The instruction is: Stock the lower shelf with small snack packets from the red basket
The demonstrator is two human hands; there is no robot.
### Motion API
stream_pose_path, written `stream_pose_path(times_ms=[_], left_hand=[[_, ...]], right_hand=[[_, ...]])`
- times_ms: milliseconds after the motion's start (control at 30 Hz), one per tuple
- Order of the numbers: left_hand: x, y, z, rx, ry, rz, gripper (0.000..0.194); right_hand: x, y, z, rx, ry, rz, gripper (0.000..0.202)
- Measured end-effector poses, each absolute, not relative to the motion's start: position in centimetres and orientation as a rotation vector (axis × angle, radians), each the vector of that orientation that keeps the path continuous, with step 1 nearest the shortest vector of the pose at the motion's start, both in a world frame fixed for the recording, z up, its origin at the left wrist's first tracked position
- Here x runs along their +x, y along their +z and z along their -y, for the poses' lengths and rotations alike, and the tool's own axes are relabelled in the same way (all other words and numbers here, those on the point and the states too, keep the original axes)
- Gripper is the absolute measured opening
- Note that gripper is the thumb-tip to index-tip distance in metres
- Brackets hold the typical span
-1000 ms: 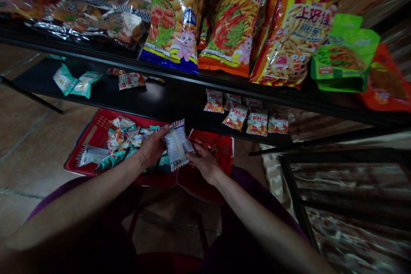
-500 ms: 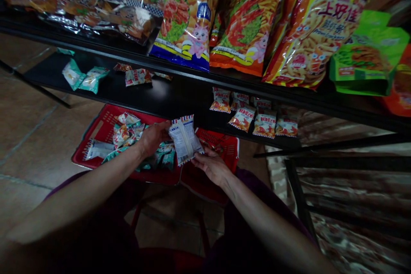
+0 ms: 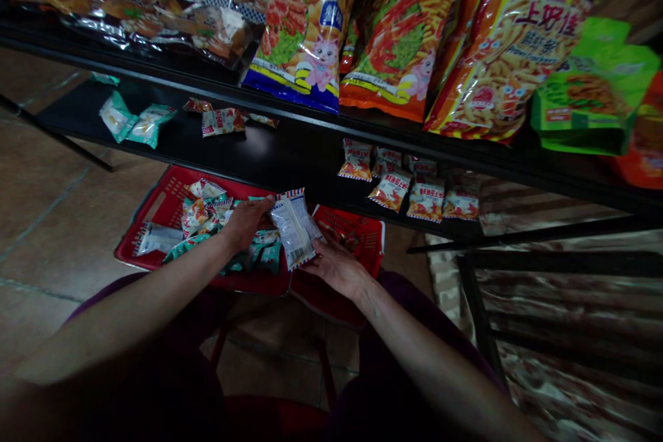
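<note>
A small snack packet [image 3: 294,228], its white printed back facing up and striped at the ends, is held between my two hands above the baskets. The fingers of my left hand [image 3: 245,224] pinch its upper left corner. My right hand [image 3: 336,268] grips the lower right side, thumb on top and fingers beneath. Under my left hand is a red basket [image 3: 135,226] with several teal packets [image 3: 268,257] and white-and-orange packets [image 3: 195,214] in it. Below my right hand lies a second red basket [image 3: 373,242], its contents mostly hidden.
On the black lower shelf [image 3: 290,159] lie teal packets [image 3: 150,124] at left, brown-red packets [image 3: 224,122] in the middle and several white-and-orange packets [image 3: 391,188] at right. Large snack bags [image 3: 401,34] fill the upper shelf. Black metal legs [image 3: 479,318] stand at right.
The packet has tilted, its top leaning slightly left. My right hand has shifted a little and wraps further under its lower edge. My left hand keeps its pinch.
</note>
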State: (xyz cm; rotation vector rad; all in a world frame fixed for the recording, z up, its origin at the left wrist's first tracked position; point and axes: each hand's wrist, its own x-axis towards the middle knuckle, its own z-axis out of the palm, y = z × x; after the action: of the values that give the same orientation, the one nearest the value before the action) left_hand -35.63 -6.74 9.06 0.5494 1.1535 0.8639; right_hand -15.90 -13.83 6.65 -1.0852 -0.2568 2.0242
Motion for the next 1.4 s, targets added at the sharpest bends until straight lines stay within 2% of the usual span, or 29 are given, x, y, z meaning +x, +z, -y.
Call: stream_pose_path(times_ms=[200,367,467,667,800,1100,1267,1400], left_hand=[[-35.0,8.9,7.1,0.552,0.902,-1.012,0.023],[-33.8,8.6,9.2,0.623,0.694,-0.905,0.038],[-32.9,8.0,10.5,0.647,0.719,-0.948,0.042],[-31.9,7.5,11.3,0.670,0.837,-1.128,0.039],[-32.0,7.9,11.4,0.674,0.887,-1.169,0.035],[-33.1,7.1,11.1,0.520,0.854,-1.024,0.043],[-33.0,6.8,11.4,0.498,0.888,-1.003,0.039],[-33.2,6.9,11.3,0.492,0.879,-1.032,0.035]], right_hand=[[-16.0,6.3,13.1,-1.189,1.863,0.177,0.039],[-16.0,6.0,13.0,-1.185,1.806,0.137,0.038],[-16.3,5.7,13.2,-1.180,1.795,0.154,0.039],[-17.0,5.7,13.8,-1.188,1.793,0.121,0.044],[-17.0,6.2,13.8,-1.195,1.813,0.168,0.040],[-16.5,6.4,13.3,-1.226,1.808,0.286,0.038],[-16.8,6.0,13.6,-1.296,1.749,0.279,0.038],[-16.8,6.6,13.5,-1.330,1.661,0.491,0.036]])
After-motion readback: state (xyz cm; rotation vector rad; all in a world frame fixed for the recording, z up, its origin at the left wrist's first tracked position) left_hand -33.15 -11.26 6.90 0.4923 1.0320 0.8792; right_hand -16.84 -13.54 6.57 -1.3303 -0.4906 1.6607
